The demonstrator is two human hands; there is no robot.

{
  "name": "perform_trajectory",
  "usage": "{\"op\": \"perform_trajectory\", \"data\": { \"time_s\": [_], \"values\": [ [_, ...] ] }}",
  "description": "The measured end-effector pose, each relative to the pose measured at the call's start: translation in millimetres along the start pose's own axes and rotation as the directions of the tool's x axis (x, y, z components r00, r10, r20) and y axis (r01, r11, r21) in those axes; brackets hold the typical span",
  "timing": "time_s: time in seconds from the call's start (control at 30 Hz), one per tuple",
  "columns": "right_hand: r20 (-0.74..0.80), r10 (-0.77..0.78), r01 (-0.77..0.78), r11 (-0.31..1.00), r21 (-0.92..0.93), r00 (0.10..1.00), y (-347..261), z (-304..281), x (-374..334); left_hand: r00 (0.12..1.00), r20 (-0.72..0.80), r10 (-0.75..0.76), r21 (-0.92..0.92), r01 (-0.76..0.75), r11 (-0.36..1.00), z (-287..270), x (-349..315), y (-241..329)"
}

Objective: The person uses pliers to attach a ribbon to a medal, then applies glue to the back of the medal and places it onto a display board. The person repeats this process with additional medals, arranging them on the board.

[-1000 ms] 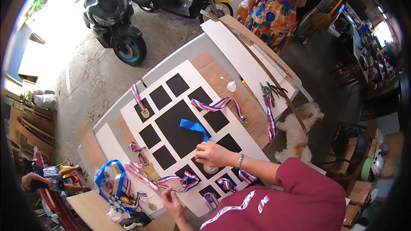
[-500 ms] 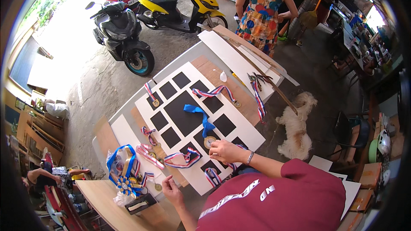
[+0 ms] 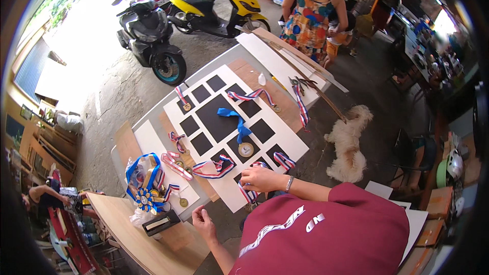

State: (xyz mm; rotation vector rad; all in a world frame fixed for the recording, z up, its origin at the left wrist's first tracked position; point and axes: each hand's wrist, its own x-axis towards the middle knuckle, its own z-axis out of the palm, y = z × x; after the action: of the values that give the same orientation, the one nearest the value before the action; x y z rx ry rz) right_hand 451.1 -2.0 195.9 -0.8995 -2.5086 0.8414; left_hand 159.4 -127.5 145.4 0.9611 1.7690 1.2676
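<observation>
A white board (image 3: pixel 211 196) with black square openings and a larger black centre lies tilted on the table. My right hand (image 3: pixel 262 179), fingers curled together, is at the board's near edge on a red, white and blue striped medal ribbon (image 3: pixel 248 195). Just beyond it a gold medal (image 3: pixel 245 149) on a blue ribbon (image 3: pixel 241 128) lies on a black square. Other striped ribbons (image 3: pixel 216 169) with medals lie across the board. My left hand (image 3: pixel 204 222) hovers off the board's near left side, empty, its thumb and fingers apart.
At the left stand a pile of blue-ribboned medals with a rosette (image 3: pixel 147 199) and a dark box (image 3: pixel 161 223). Pliers (image 3: pixel 301 84) lie at the far right. A white dog (image 3: pixel 349 145) is on the floor beside the table. A person (image 3: pixel 313 18) stands beyond, near parked scooters (image 3: pixel 152 40).
My right hand has left the gold medal on the blue ribbon and moved nearer, onto the striped ribbon at the board's edge. My left hand stays nearly in place.
</observation>
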Motion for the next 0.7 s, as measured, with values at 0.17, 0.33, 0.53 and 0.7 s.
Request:
{"op": "perform_trajectory", "data": {
  "time_s": [0.17, 0.33, 0.53, 0.7],
  "values": [
    [-0.023, -0.019, 0.019, 1.000, -0.019, 1.000, -11, 8, -14, 0.998, -0.013, 0.064, 0.026, -0.064, 0.998, 5, -10, -10],
    [-0.033, 0.007, -0.008, 0.999, -0.038, 0.999, -17, 17, -33, 0.998, 0.063, 0.011, 0.019, -0.013, 1.000, 6, -14, -2],
    [-0.038, 0.055, -0.056, 0.998, -0.023, 0.998, -31, 13, -49, 0.990, 0.110, 0.089, -0.004, -0.089, 0.996, 13, -9, -3],
    [-0.014, 0.079, -0.079, 0.997, -0.019, 0.997, -33, 9, -57, 0.989, 0.118, 0.086, -0.008, -0.085, 0.996, 14, -6, -4]
  ]
}}
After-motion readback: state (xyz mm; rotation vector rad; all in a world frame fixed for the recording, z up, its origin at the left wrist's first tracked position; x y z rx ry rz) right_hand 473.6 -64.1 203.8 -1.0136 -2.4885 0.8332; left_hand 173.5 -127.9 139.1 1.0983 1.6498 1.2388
